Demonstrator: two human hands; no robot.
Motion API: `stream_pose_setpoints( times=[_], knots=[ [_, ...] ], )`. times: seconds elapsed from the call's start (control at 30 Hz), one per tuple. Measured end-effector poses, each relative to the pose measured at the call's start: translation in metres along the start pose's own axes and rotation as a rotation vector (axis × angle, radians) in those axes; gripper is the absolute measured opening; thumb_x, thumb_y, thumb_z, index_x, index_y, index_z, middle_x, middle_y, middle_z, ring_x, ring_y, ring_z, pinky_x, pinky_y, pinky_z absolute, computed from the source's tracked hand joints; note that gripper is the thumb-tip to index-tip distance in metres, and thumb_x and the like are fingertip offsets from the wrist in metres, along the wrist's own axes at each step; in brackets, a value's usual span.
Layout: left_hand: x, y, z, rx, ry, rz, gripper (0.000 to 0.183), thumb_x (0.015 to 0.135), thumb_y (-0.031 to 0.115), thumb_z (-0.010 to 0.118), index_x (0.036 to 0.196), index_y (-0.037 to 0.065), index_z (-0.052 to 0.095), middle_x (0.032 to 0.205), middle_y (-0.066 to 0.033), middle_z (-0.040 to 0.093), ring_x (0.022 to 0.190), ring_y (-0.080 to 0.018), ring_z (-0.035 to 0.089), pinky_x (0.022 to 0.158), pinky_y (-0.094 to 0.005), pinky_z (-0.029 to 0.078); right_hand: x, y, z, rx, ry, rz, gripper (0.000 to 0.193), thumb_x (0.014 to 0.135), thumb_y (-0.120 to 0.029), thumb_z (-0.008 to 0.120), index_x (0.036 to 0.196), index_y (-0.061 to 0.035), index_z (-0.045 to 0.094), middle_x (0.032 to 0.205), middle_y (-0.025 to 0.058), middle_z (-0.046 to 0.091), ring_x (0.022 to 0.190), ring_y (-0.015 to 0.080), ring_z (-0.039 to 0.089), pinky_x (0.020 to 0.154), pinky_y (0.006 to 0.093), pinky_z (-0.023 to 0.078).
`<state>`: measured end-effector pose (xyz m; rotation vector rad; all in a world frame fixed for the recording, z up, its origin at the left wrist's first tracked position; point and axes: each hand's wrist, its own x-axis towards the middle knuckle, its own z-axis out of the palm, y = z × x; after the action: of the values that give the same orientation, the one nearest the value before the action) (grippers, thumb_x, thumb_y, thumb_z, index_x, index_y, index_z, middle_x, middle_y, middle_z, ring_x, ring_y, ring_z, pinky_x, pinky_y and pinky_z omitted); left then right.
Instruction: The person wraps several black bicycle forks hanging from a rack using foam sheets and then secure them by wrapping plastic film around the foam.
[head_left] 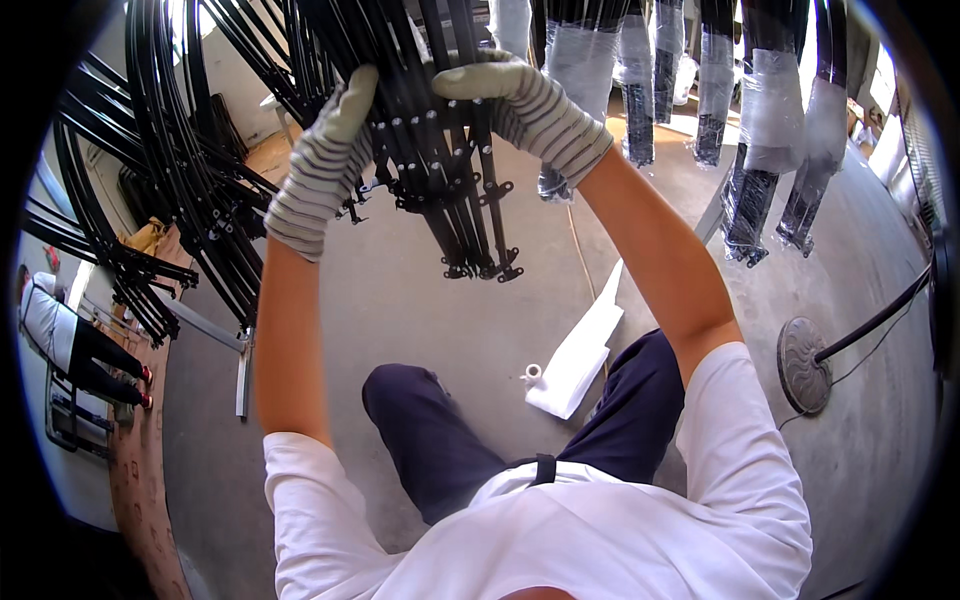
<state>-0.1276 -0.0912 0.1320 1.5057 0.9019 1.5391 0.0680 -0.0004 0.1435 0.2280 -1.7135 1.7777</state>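
Both my hands wear striped, pale knit gloves and grip a hanging bundle of black metal rods (432,150) in front of me. My left hand (335,150) is on the bundle's left side with its thumb in front, the other fingers mostly hidden. Across from it, my right hand (530,105) holds the right side, thumb reaching over the front and fingers behind. Small brackets with holes and bright rivets show below my hands. The rods' lower ends hang uneven above the floor.
More curved black rods (165,150) hang at left. At right hang several bundles wrapped in clear film (770,120). A white sheet and roll (575,365) lie on the floor between my legs. A round stand base (805,365) with a cord is at right. Another person (75,335) stands far left.
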Motion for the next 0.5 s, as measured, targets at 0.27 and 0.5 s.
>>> stream_pose_setpoints(
  times=[0.27, 0.5],
  knots=[
    [-0.022, -0.056, 0.012, 0.139, 0.126, 0.081, 0.044, 0.082, 0.029, 0.044, 0.115, 0.002, 0.036, 0.108, -0.0075, 0.047, 0.096, -0.0137, 0.046, 0.085, -0.0248, 0.039, -0.021, 0.046, -0.021, -0.036, 0.186, 0.031, 0.033, 0.067, -0.019, 0.064, 0.096, -0.0048, 0.054, 0.084, 0.0041, 0.058, 0.075, 0.0114, 0.056, 0.070, 0.0229, 0.046],
    [-0.042, -0.097, 0.049, -0.355, 0.370, 0.418, 0.038, 0.081, 0.009, 0.044, 0.118, 0.007, 0.038, 0.115, -0.0044, 0.042, 0.098, -0.0095, 0.045, 0.085, -0.0241, 0.038, -0.057, 0.095, -0.020, -0.032, 0.359, 0.000, 0.034, 0.069, -0.009, 0.060, 0.101, -0.0032, 0.049, 0.091, 0.0040, 0.055, 0.084, 0.0108, 0.050, 0.077, 0.0236, 0.041]
  ],
)
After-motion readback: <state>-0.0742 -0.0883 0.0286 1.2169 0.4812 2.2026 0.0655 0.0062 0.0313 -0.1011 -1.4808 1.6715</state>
